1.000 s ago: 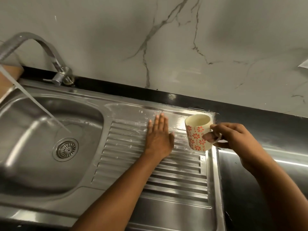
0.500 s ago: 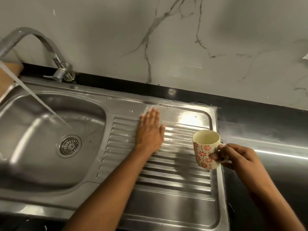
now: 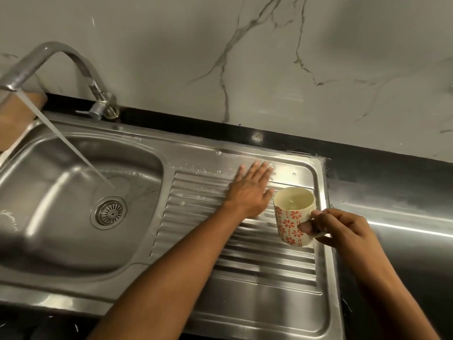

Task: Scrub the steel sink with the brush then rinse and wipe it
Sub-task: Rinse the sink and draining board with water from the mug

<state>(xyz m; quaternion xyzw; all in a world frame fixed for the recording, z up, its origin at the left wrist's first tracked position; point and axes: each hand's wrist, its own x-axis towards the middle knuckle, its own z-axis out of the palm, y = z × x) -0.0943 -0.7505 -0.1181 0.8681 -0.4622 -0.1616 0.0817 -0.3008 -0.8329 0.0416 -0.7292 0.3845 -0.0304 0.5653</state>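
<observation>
Head view: the rinse seems in hand. The left hand [image 3: 250, 192] lies flat, fingers straight, on the ribbed drainboard [image 3: 257, 268] of the sink [image 3: 73, 288]. The right hand [image 3: 343, 229] grips a mug [image 3: 291, 217] by its handle, just beside the left hand. The tap [image 3: 63, 55] runs into the basin [image 3: 56, 217]. Next, the mug likely needs tipping over the ribs.

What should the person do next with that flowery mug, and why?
Probably tip the mug toward the left hand, pouring over the drainboard. The right hand holds it upright by the handle with what looks like water inside, and the left hand lies flat on the wet ribs, ready to sweep water toward the basin.
</observation>
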